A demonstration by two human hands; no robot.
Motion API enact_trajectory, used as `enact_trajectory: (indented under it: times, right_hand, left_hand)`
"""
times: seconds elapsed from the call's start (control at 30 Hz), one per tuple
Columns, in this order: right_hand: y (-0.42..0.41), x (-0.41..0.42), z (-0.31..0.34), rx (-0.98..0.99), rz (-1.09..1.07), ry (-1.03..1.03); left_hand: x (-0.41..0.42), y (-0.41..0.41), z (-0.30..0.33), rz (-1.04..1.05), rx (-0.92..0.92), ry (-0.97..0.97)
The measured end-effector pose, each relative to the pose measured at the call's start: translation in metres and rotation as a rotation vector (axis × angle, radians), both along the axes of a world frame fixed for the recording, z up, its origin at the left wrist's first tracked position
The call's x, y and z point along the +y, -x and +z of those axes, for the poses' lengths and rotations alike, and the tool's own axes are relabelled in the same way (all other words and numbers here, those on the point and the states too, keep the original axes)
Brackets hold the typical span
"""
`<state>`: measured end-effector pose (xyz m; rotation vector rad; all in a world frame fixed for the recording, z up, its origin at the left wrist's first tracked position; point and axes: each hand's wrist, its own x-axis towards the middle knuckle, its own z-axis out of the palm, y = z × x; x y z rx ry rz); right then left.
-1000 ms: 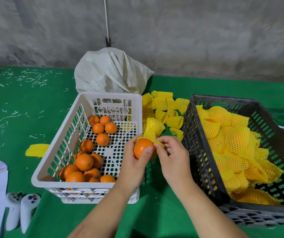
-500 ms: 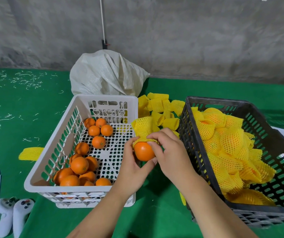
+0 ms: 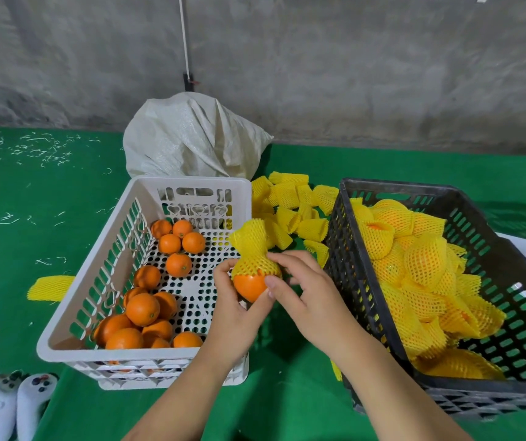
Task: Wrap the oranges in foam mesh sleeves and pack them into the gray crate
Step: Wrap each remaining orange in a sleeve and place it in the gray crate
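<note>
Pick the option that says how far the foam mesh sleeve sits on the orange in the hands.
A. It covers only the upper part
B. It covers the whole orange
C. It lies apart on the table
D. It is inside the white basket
A: the foam mesh sleeve wraps the top of the orange, whose lower half shows bare between the left hand and right hand.

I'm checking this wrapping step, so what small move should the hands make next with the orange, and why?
Probably draw the foam sleeve further down. It covers only the top of the orange, whose lower half is bare. The left hand cups the fruit while the right hand pinches the mesh edge, so the orange is not ready for the gray crate.
</note>
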<state>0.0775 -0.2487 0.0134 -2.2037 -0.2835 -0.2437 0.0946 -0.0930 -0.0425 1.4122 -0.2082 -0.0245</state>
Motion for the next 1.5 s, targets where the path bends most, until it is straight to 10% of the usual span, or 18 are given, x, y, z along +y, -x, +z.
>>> enact_trajectory:
  times: [0.23, 0.7, 0.97, 1.27, 1.5]
  right_hand:
    - [-0.006, -0.01, -0.002, -0.173, -0.119, 0.063]
    - [-0.006, 0.001, 0.01, -0.393, -0.167, 0.181]
    - [-0.007, 0.006, 0.075, -0.481, -0.138, -0.143]
    - [-0.011, 0.011, 0.14, -0.892, -0.214, -0.036]
    - [-0.014, 0.016, 0.154, -0.775, -0.087, -0.2]
  left_hand:
    - [0.004, -0.005, -0.009, -0.217, 0.052, -0.04]
    - [0.0, -0.002, -0.001, 0.086, 0.037, -0.004]
    - [-0.002, 0.002, 0.106, 0.094, -0.195, 0.155]
    - [-0.006, 0.003, 0.177, 0.232, -0.404, 0.243]
    - [-0.005, 0.004, 0.193, 0.197, -0.366, 0.311]
